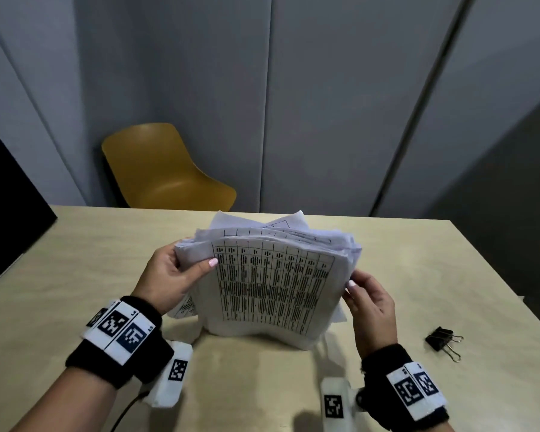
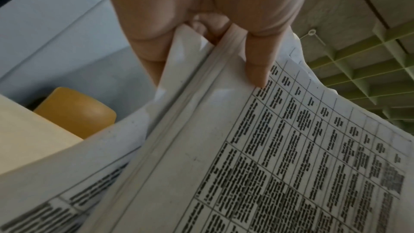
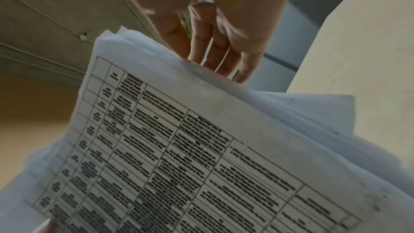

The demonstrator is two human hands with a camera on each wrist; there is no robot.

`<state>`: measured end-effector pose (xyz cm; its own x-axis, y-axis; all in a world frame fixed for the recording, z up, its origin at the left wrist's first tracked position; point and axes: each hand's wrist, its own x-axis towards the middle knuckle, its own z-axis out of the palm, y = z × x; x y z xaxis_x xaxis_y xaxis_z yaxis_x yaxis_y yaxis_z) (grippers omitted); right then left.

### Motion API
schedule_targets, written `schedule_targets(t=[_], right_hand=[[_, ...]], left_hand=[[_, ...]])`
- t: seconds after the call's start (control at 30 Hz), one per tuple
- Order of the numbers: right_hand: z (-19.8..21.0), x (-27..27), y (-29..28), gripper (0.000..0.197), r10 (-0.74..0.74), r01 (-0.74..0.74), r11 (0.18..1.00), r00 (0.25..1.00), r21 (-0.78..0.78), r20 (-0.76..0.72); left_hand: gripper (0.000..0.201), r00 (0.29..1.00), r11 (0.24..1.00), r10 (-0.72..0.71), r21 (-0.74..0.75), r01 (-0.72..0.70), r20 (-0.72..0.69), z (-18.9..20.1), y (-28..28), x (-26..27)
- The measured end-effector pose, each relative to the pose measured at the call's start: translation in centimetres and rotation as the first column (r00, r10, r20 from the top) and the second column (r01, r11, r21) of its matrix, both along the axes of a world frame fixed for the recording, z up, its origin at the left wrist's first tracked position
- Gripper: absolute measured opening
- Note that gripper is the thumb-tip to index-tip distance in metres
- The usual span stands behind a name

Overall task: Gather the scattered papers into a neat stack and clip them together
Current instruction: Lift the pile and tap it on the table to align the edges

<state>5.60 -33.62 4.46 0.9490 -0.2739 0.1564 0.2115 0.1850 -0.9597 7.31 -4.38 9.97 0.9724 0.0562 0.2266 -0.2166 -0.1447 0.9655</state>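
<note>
A thick stack of white papers (image 1: 272,291) with printed tables stands on its lower edge on the beige table (image 1: 75,260), bowed and uneven, with sheets sticking out at the top and lower left. My left hand (image 1: 197,254) grips the upper left corner, thumb on the front sheet and fingers behind; in the left wrist view the left hand (image 2: 215,42) pinches the papers (image 2: 268,148). My right hand (image 1: 356,283) touches the right edge; the right wrist view shows the right hand (image 3: 212,56) with straight fingers against the papers (image 3: 201,148). A black binder clip (image 1: 440,339) lies to the right.
A yellow chair (image 1: 159,169) stands beyond the table's far edge, in front of grey wall panels. A black flat object (image 1: 7,198) sits at the table's left side. The binder clip lies near the table's right edge.
</note>
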Motion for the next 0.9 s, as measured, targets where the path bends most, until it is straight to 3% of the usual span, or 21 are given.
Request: schedule_targets(t=[0.03, 0.13, 0.17, 0.2, 0.23, 0.4, 0.53, 0.63, 0.7, 0.8, 0.9], right_hand=[[-0.2, -0.1, -0.1, 0.013, -0.031, 0.032, 0.999, 0.999, -0.04, 0.012], [-0.5, -0.1, -0.2, 0.034, -0.076, 0.08, 0.991, 0.996, -0.105, 0.036], [-0.4, -0.1, -0.2, 0.028, -0.094, 0.099, 0.991, 0.994, -0.093, 0.049], [0.0, -0.2, -0.2, 0.01, -0.063, 0.069, 0.994, 0.996, -0.082, 0.064], [0.4, -0.2, -0.1, 0.018, -0.036, 0.042, 0.996, 0.997, -0.084, 0.07], [2.7, 1.6, 0.1, 0.116, 0.354, -0.348, 0.934, 0.932, -0.082, 0.077], [4.2, 2.6, 0.3, 0.14, 0.457, -0.46, 0.885, 0.888, 0.069, 0.049], [4.5, 3.2, -0.3, 0.139, 0.522, -0.519, 0.852, 0.853, 0.064, -0.021], [4.2, 3.7, -0.6, 0.117, 0.562, -0.564, 0.822, 0.826, -0.082, -0.049], [4.3, 3.8, 0.2, 0.112, 0.563, -0.574, 0.801, 0.819, -0.168, -0.112], [4.3, 4.4, 0.8, 0.098, 0.488, -0.499, 0.846, 0.867, -0.187, -0.102]], left_hand=[[0.026, 1.0, 1.0, 0.002, 0.007, -0.002, -0.004, 0.0, 0.0, 0.1], [0.022, 1.0, 1.0, 0.011, 0.024, -0.011, -0.01, -0.3, 0.1, 0.3], [0.021, 1.0, 1.0, 0.016, 0.022, -0.016, -0.012, -0.4, 0.2, 0.4], [0.021, 1.0, 1.0, 0.02, 0.013, -0.019, -0.016, -0.4, 0.2, 0.4], [0.021, 1.0, 1.0, 0.02, 0.005, -0.02, -0.02, -0.4, 0.2, 0.4], [0.02, 0.999, 0.999, 0.005, -0.033, -0.007, -0.042, -0.1, 0.1, 0.7], [0.016, 0.996, 0.99, 0.044, -0.128, -0.054, -0.08, 0.0, 0.5, 1.4], [0.014, 0.987, 0.979, 0.122, -0.153, -0.136, -0.102, 0.0, 0.7, 1.9], [0.014, 0.986, 0.981, 0.131, -0.133, -0.145, -0.107, 0.3, 0.4, 2.1], [0.01, 0.993, 0.989, -0.004, -0.149, -0.015, -0.122, 0.6, 0.1, 1.6], [0.058, 0.956, 0.957, -0.25, -0.187, 0.22, -0.152, 1.0, 1.4, 1.1]])
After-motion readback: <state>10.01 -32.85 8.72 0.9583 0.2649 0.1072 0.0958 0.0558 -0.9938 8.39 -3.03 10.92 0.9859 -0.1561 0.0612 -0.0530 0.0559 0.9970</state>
